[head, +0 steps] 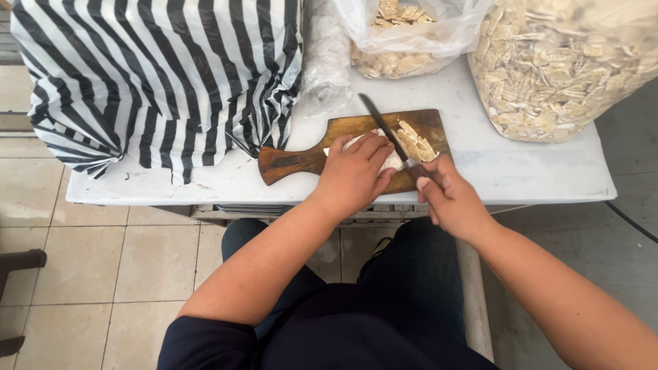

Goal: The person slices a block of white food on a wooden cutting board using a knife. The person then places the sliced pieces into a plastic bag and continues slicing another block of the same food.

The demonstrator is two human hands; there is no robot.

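Two clear plastic bags sit at the back of the white bench [521,171], both filled with pale cut slices: a smaller open bag [404,34] behind the board, and a much larger bulging bag [569,62] at the right rear, packed full. A black-and-white striped bag [157,75] takes up the whole left half of the bench; its contents cannot be seen. A crumpled clear wrapper [325,58] lies between the striped bag and the smaller bag.

Wooden cutting board [329,147] lies near the front edge of the bench, handle pointing left, just short of the edge. Open bench surface shows only to the right of the board — a bare strip below the large bag. Tiled floor [103,260] lies to the left of the seated person's knees.

Left hand [353,175] presses down on a white block [384,154] at the middle of the board, fingers curled over its top, covering most of it. Right hand [449,199] is closed around the handle of a knife [387,133]; the dark blade runs diagonally up and left across the board, touching the block's right side. Cut slices [418,144] lie in a small pile on the board just right of the blade — beside the right hand's knuckles.
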